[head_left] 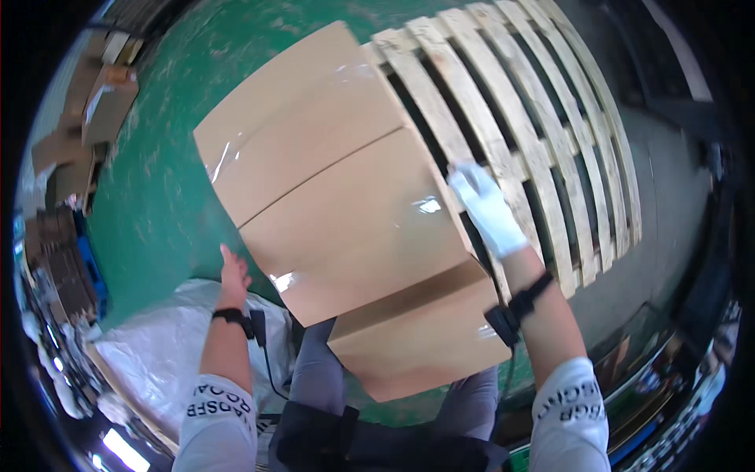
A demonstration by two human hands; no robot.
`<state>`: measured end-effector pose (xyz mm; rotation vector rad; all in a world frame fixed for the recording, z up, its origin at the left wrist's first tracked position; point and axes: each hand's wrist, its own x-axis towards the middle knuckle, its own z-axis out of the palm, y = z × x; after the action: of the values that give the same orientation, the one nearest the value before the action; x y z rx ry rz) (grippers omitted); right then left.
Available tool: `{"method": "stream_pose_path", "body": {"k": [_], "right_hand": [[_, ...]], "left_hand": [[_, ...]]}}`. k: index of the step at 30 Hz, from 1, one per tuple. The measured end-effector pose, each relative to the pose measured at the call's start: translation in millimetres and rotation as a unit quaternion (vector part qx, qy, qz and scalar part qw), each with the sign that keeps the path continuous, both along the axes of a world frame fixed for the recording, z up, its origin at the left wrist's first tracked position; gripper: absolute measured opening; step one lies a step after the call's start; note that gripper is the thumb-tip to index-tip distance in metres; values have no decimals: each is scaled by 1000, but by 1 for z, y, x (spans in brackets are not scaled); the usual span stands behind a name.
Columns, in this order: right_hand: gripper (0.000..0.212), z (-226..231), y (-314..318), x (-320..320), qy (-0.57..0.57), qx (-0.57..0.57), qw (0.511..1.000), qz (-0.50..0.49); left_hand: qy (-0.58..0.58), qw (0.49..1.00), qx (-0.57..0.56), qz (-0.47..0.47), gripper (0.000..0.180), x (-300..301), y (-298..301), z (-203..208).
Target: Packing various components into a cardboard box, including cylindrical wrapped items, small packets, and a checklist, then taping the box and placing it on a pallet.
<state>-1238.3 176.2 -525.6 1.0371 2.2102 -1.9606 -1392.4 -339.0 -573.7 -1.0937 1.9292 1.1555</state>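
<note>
Far left of your fingers, stacked cardboard [59, 244] is lining the edge of the green floor [165, 197], and a white plastic sheet [157, 338] is spreading below your left wrist. Your bare left hand [234, 274] is hanging just beside the large cardboard box [338, 189], its fingers loosely parted and grasping nothing you can make out. The box is filling the space between your two hands. As far as it is showing, two broad panels are already meeting along a straight seam, with shiny strips, apparently clear tape, glinting near their edges; what seems to be remaining is the near panel [425, 334], which is angling away below your right fingers, not lying flush. Your white-gloved right hand [487, 208] is curling near the box's right edge; you cannot tell whether its fingers are gripping. Beyond them, a slatted wooden pallet [448, 59] is stretching rightward.
</note>
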Motion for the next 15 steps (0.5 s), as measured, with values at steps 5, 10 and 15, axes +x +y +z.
{"method": "stream_pose_path", "body": {"k": [5, 10, 15], "right_hand": [[48, -33, -16, -135, -27, 45, 999, -14], [48, -56, -31, -143, -71, 133, 989, -5], [59, -83, -9, -132, -34, -47, 997, -55]], "left_hand": [[61, 982, 177, -20, 90, -38, 77, 6], [89, 988, 122, 29, 90, -44, 63, -12], [113, 988, 102, -4, 88, -40, 71, -15]]}}
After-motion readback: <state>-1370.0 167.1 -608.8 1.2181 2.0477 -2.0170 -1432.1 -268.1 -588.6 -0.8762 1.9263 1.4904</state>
